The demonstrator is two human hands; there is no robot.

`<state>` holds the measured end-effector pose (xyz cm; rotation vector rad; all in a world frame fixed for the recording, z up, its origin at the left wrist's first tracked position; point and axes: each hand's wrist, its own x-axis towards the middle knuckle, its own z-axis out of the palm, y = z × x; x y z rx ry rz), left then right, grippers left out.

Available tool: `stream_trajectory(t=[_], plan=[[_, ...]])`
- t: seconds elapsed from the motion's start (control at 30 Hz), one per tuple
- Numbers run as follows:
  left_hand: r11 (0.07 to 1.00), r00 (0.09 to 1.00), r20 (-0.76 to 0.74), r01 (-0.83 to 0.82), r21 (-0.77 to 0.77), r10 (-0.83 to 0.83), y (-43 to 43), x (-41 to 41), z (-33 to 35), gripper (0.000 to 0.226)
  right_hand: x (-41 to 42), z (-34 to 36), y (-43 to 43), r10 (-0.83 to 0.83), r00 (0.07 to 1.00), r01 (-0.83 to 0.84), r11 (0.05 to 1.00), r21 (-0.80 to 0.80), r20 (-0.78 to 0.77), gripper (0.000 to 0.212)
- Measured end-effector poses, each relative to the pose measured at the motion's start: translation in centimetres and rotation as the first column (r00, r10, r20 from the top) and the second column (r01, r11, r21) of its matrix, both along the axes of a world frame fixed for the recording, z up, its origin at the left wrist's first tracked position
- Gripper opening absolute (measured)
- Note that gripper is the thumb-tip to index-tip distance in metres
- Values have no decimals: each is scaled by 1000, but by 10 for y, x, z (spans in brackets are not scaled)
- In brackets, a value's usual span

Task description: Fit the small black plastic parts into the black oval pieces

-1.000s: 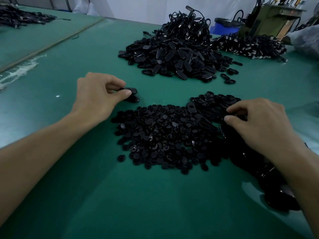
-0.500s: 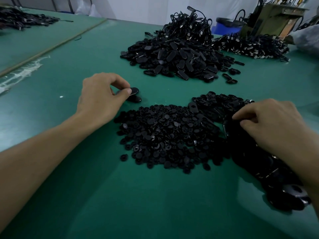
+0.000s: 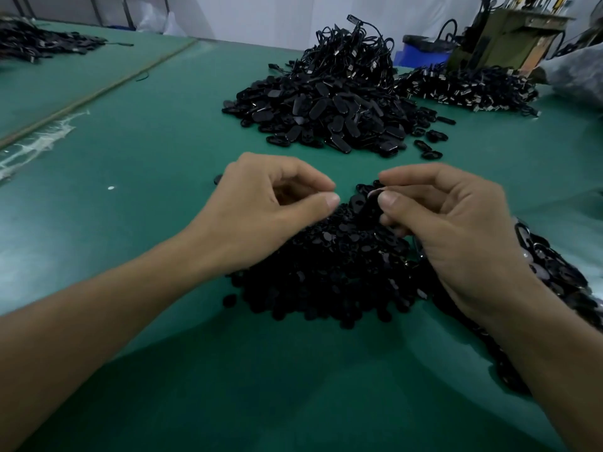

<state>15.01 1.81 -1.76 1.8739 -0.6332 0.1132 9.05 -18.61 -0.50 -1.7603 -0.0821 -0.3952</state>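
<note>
A heap of small black plastic parts (image 3: 326,272) lies on the green table (image 3: 146,141) between my hands. More black oval pieces (image 3: 554,278) trail along the table to the right, behind my right wrist. My right hand (image 3: 456,223) pinches a black oval piece (image 3: 372,193) between thumb and forefinger, just above the heap's far edge. My left hand (image 3: 270,207) hovers over the heap's left side with fingers curled and thumb and forefinger tips nearly touching; I see nothing between them. An oval piece (image 3: 217,179) peeks out behind my left hand.
A large mound of black oval pieces (image 3: 326,115) topped with black cords (image 3: 352,53) sits further back. Another pile (image 3: 466,89) lies at the back right, before a blue bin (image 3: 421,55) and a machine (image 3: 509,37). A far pile (image 3: 42,44) is at the back left.
My left hand let go of the oval piece on the left and moved right over the heap. My right hand rose from the right-hand pile toward the middle, holding an oval piece.
</note>
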Motion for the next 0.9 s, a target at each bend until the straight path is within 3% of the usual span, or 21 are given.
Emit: stream_trajectory(t=[0.1,0.2,0.4,0.6,0.7,0.8,0.87,0.9], plan=[[996,991,-102,86,-15,-87,-7,-7,-2,18,0,-2,6,118,992,-100,959,266,-54,17],[991,982,-141,119,-64,-127,-10,-12,-2,8,0,-3,8,174,983,-141,926,350,-64,13],[988,986,-138,79,-132,-98,-10,-13,0,13,0,-6,6,96,993,-84,980,179,-61,14],[987,993,-114,12,-157,-30,-9,-12,-2,13,0,-7,8,107,992,-99,989,107,-71,12],[983,993,-119,-16,-182,-6,-9,-11,-2,12,-1,-13,8,-17,999,5,975,-223,-50,11],[970,987,-135,-111,-217,83,-6,-6,-3,12,-3,-16,9,-69,997,36,731,-681,-21,25],[962,981,-146,-159,-222,128,-4,-3,-4,13,-3,-17,13,-26,996,-59,573,-817,-90,30],[960,979,-153,-168,-223,136,-3,-2,-4,13,-3,-16,15,-12,994,-87,541,-836,-111,28]])
